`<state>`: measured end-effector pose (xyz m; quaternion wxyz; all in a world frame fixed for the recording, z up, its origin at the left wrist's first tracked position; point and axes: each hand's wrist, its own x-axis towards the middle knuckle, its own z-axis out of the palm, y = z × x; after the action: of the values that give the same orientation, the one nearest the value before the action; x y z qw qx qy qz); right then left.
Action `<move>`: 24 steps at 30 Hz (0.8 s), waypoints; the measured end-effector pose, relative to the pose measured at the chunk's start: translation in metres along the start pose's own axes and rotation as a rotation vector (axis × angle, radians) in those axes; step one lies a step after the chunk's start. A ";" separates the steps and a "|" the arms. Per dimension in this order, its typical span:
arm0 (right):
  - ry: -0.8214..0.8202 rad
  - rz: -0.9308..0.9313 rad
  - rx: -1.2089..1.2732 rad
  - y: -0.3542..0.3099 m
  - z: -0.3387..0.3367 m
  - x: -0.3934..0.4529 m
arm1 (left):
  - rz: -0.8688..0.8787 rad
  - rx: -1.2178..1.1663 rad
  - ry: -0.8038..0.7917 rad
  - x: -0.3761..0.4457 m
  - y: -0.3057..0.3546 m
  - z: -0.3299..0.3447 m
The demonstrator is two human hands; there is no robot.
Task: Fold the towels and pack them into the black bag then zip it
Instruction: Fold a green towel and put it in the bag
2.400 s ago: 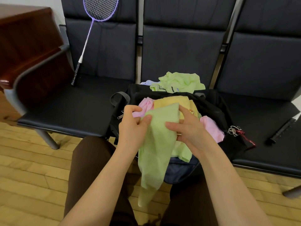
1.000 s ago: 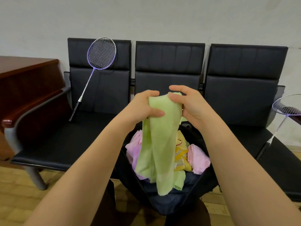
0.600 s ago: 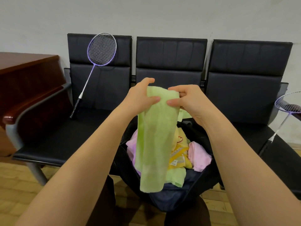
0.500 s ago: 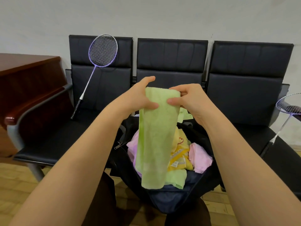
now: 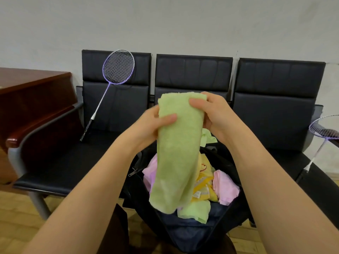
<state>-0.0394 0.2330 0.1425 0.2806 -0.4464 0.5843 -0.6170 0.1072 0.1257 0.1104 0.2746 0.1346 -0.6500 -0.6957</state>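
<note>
You are mid-task: the open black fabric bag [image 5: 187, 233] at lower centre already holds pink, yellow and green towels (loosely, none plainly folded), and its zip is undone. At frame centre your left hand [image 5: 152, 123] and right hand [image 5: 216, 114] each pinch the top of a long, doubled pale-green terry towel [image 5: 176, 151], thumbs in front and fingers curled behind, as it hangs over the bag.

Towels [image 5: 225, 187] in bag [image 5: 192, 233], seemingly on bench [image 5: 55, 171]

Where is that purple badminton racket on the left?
In the head view, the purple badminton racket stands at left, leaning against the backrest of the leftmost black padded chair, handle down on its seat.
</note>
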 end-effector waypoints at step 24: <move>0.022 0.335 0.188 0.121 0.012 -0.031 | -0.305 0.240 0.203 -0.036 -0.085 0.007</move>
<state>-0.0362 0.2351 0.0173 0.4134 -0.3077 0.5933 -0.6184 0.1149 0.1521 0.0215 0.2121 0.3324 -0.6693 -0.6297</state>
